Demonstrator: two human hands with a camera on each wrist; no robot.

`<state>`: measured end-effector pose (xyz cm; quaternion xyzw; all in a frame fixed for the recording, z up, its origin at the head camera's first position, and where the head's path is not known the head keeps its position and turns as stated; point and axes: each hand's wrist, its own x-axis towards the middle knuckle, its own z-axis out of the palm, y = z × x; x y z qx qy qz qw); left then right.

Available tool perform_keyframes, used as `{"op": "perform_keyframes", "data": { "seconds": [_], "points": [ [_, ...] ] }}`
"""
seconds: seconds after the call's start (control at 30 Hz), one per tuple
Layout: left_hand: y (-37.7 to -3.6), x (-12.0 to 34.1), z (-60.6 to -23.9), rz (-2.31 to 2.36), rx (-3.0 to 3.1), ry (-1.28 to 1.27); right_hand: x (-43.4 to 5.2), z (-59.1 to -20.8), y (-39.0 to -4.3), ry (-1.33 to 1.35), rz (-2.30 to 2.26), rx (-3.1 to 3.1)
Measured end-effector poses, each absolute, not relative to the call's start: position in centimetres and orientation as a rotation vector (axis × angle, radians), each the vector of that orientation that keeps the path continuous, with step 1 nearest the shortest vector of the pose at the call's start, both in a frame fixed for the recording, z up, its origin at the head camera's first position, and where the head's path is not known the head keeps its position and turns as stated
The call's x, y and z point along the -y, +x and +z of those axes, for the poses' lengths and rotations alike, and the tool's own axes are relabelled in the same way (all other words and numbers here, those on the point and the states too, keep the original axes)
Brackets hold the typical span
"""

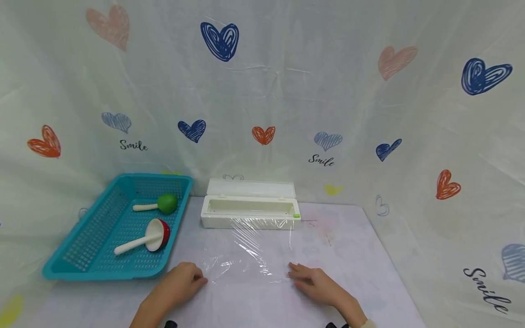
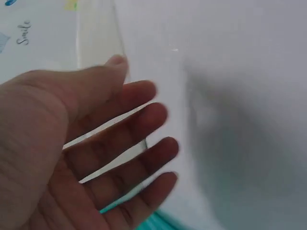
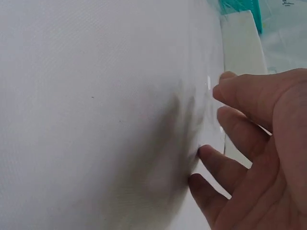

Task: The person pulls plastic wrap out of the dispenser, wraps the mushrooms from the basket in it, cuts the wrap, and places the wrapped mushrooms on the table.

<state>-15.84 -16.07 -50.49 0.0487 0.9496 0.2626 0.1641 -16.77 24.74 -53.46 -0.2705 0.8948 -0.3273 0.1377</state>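
On the left side of the table stands a teal plastic basket (image 1: 88,246) with a mesh of small holes in its floor and walls. Two toy maracas lie inside it: a green round maraca (image 1: 161,204) with a pale handle at the back, and a red and white maraca (image 1: 148,237) nearer to the front. Just beside the near right corner of the basket is the left hand (image 1: 177,284), with fingers loosely bent; its fingertips are at the near left corner of the plastic film (image 1: 246,250). Whether they pinch the film or only touch it, I cannot tell. In the left wrist view the fingers (image 2: 139,120) are relaxed and slightly apart. The film is thin, transparent and wrinkled, and it lies flat on the pale tablecloth (image 1: 352,255). It comes out from a long white rectangular dispenser box (image 1: 250,212) with its lid raised, behind the film. The right hand (image 1: 313,282) rests at the near right corner of the film, fingers straight and close together, pressing down.
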Motion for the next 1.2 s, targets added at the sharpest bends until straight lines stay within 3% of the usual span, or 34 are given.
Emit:
{"op": "perform_keyframes", "data": {
  "seconds": [0.23, 0.47, 0.67, 0.83, 1.03, 1.2],
  "points": [
    [-18.7, 12.7, -51.8, 1.008, -2.898, 0.351, -24.2, -52.6, -16.6, -0.733, -0.827, -2.423],
    [-18.7, 12.0, -54.0, 0.9, -2.803, 0.185, -24.6, -51.8, -17.6, -0.711, -0.913, -2.398],
    [-18.9, 11.9, -54.0, 0.919, -2.749, 0.175, -24.1, -50.4, -20.9, -0.66, -1.206, -2.561],
    [-18.7, 12.1, -54.2, 0.927, -2.762, 0.153, -21.2, -52.4, -22.6, -0.648, -1.396, -2.524],
    [-18.2, 12.2, -54.0, 0.908, -2.785, 0.192, -19.9, -56.0, -21.8, -0.479, -1.398, -2.552],
    [-18.1, 12.4, -54.2, 0.94, -2.806, 0.196, -19.6, -56.5, -21.7, -0.434, -1.401, -2.613]
  ]
}}
